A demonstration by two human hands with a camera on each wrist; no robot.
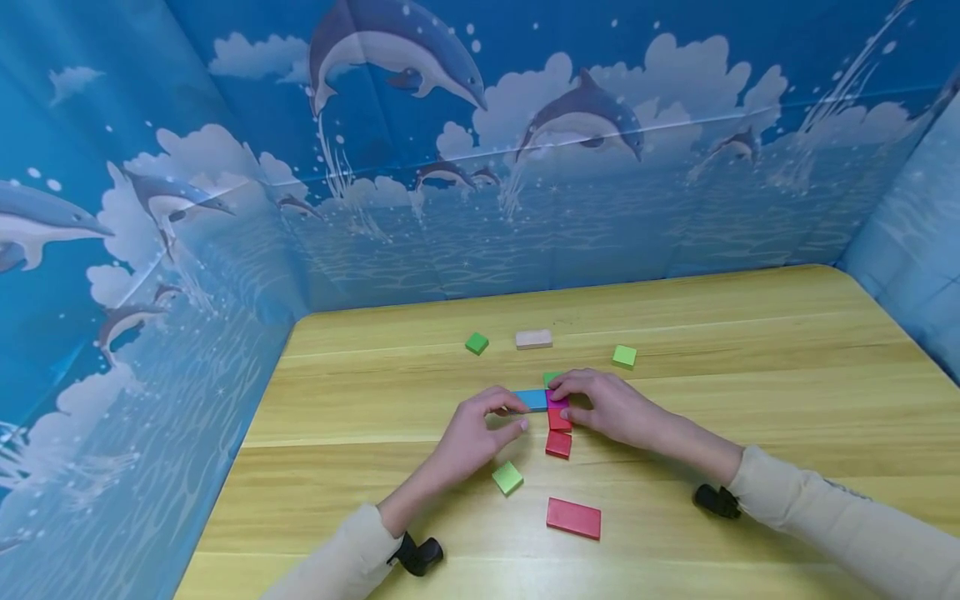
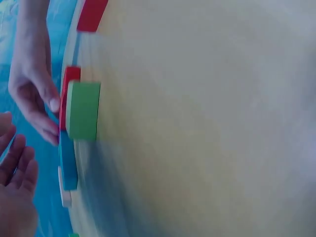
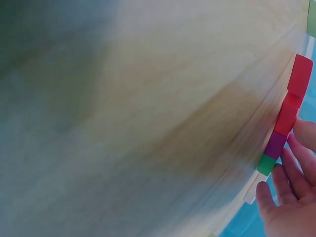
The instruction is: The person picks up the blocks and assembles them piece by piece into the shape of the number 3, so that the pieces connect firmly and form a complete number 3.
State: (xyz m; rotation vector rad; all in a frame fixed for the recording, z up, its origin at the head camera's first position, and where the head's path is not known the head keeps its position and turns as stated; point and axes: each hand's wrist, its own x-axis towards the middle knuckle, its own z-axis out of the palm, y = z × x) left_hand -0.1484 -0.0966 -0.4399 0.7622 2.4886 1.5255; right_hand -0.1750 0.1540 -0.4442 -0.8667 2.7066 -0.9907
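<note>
A row of flat blocks lies on the table: a green block [image 1: 552,378] at the far end, then a purple block [image 1: 557,400], a red block [image 1: 558,419] and a second red block [image 1: 558,444], slightly askew. A longer blue block [image 1: 532,401] meets the purple one from the left. My right hand [image 1: 611,407] touches the row, fingertips at the purple block and thumb at the nearer red block's right side. My left hand [image 1: 474,435] hovers at the blue block's left end, its fingers loosely bent and thumb apart, with nothing held.
Behind the row lie a dark green block [image 1: 477,343], a pale pinkish block [image 1: 534,339] and a light green block [image 1: 624,357]. Nearer are another light green block [image 1: 507,478] and a long red block [image 1: 573,518]. Dolphin-printed cloth [image 1: 480,225] borders the wooden table [image 1: 360,358].
</note>
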